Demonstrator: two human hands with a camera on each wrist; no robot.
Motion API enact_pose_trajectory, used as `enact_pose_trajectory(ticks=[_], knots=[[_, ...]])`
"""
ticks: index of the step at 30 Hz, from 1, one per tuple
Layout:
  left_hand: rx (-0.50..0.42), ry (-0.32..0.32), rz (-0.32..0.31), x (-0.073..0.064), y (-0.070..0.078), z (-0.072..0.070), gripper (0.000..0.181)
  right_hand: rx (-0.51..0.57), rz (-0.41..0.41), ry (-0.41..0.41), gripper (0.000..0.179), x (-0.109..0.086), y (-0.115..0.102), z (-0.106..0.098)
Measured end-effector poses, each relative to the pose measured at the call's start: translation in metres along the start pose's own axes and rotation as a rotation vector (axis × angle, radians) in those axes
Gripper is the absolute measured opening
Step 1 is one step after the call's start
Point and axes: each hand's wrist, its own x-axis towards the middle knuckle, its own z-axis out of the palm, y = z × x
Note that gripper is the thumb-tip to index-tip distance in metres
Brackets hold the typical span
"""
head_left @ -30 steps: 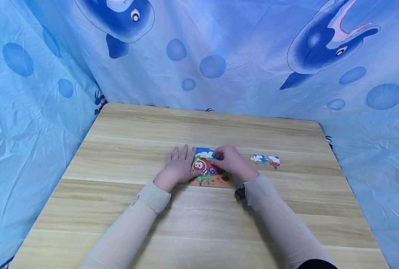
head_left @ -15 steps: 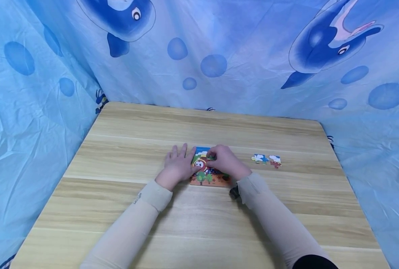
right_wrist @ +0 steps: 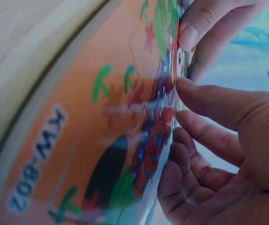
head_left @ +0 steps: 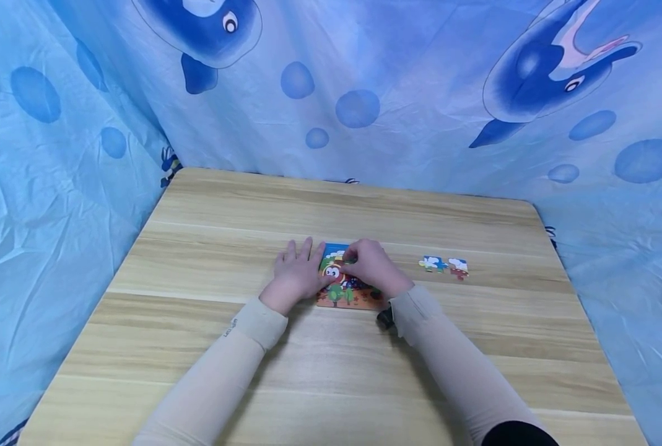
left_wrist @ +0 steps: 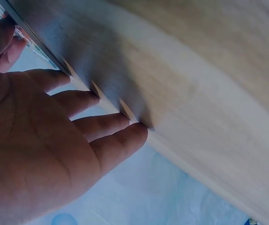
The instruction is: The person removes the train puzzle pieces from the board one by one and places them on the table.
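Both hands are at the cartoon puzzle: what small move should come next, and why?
Probably a light downward press by the right hand: its fingers are at the flat, colourful cartoon puzzle, while the left hand rests on its left edge. Whether a piece is pinched is unclear. The blue-and-white jigsaw piece and red-and-white jigsaw piece lie off it, to the right, and can likely wait.

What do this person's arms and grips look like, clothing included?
The left grip and right grip are bare hands, without gloves. The left sleeve and right sleeve are long and beige; small dark lettering marks the left one near its cuff. A small black object shows beside the right cuff, too unclear to identify.
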Motion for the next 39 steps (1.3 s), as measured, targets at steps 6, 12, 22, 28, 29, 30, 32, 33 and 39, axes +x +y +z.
enact_pose_trajectory(ticks=[6,12,22,28,29,30,32,33,39], knots=[[-0.004,-0.004,0.004,0.0,0.001,0.0,0.085,0.072,0.045,0.051,0.011,-0.001,0.0,0.002],[-0.023,-0.004,-0.01,0.0,0.001,-0.001,0.085,0.095,0.038,0.09,0.012,0.0,-0.002,0.004],[-0.013,-0.012,-0.019,0.0,0.002,-0.001,0.088,0.206,0.038,0.152,0.012,0.0,0.003,0.003],[-0.005,-0.025,-0.025,0.01,-0.004,0.009,0.089,0.308,0.02,0.154,0.022,-0.003,0.012,-0.003],[-0.008,-0.027,-0.026,0.01,-0.004,0.009,0.089,0.308,0.018,0.154,0.024,-0.004,0.014,-0.004],[-0.01,-0.032,-0.03,0.008,-0.002,0.006,0.088,0.304,0.016,0.156,0.025,-0.005,0.016,-0.006],[-0.016,-0.024,-0.025,0.005,-0.002,0.004,0.087,0.295,0.013,0.157,0.029,-0.007,0.02,-0.008],[-0.021,-0.018,-0.023,0.003,-0.002,0.003,0.088,0.289,0.013,0.159,0.03,-0.008,0.022,-0.01],[-0.039,-0.011,-0.015,0.001,-0.001,0.001,0.086,0.297,0.03,0.173,0.031,-0.018,0.039,-0.024]])
